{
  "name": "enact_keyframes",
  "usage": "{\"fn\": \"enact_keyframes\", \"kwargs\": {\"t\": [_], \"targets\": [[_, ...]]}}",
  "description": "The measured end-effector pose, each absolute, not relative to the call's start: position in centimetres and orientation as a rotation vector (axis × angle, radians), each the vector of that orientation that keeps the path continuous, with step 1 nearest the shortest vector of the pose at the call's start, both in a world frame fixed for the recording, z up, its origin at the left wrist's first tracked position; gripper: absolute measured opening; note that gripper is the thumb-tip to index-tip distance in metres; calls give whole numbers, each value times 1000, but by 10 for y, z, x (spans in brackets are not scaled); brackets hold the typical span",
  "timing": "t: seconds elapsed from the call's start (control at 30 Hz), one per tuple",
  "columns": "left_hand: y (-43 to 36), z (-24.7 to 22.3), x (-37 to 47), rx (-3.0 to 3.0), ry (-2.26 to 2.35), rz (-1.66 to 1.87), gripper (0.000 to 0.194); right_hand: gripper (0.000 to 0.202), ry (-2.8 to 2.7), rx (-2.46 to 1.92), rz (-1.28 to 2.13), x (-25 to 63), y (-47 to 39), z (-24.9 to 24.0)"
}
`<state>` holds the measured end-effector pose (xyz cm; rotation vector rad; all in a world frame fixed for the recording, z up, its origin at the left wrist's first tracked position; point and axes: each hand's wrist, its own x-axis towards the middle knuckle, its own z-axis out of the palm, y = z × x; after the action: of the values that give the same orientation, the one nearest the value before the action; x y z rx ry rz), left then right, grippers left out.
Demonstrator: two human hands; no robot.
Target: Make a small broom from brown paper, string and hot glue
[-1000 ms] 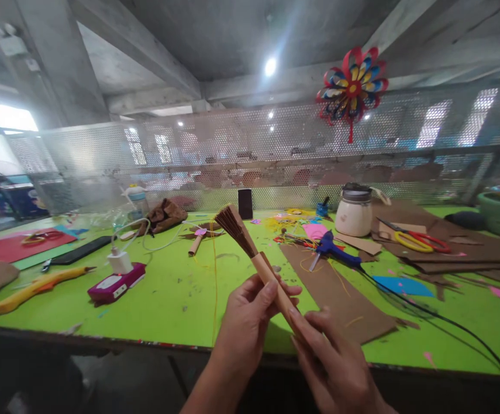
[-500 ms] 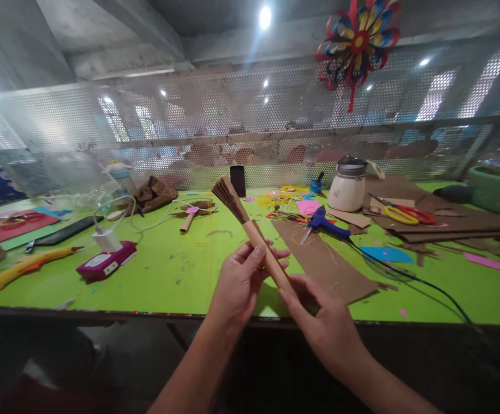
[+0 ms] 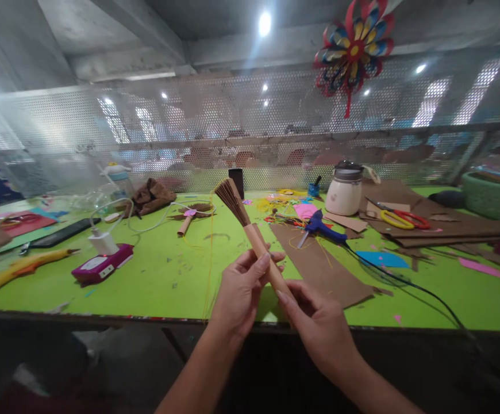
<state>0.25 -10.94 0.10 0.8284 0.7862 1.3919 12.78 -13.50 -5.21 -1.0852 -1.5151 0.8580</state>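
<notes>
A brown paper tube (image 3: 258, 240) with a pleated, fanned paper top (image 3: 231, 198) is tilted up to the left above the table's front edge. My left hand (image 3: 243, 287) has its thumb and fingers closed round the middle of the tube. Lower down, my right hand (image 3: 319, 319) pinches the tube's bottom end. Behind the tube lies a flat brown paper strip (image 3: 327, 273), with a blue glue gun (image 3: 324, 229) near its far part. To the left rests a similar paper piece with a rolled handle (image 3: 184, 225).
Scissors (image 3: 400, 218) lie on brown sheets (image 3: 448, 230) at right, beside a white jar (image 3: 343, 192). A glue gun cable (image 3: 418, 286) crosses the right side. A purple power socket (image 3: 102, 265) and yellow tool (image 3: 21, 270) are at left. Yellow thread hangs near my left hand.
Both hands and the tube stay in nearly the same pose. The camera view has shifted slightly, and a bit more of the scene's right side shows.
</notes>
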Motion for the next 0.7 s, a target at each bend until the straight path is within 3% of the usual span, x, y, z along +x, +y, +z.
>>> {"fn": "enact_keyframes", "kwargs": {"t": [0.3,0.7], "targets": [[-102,-4,5,798,791,1424,26,23,-1664,-1131,407,130,-131,-56],[-97,-12,3,738,735,1408,25,24,-1621,-1091,723,129,-136,-50]]}}
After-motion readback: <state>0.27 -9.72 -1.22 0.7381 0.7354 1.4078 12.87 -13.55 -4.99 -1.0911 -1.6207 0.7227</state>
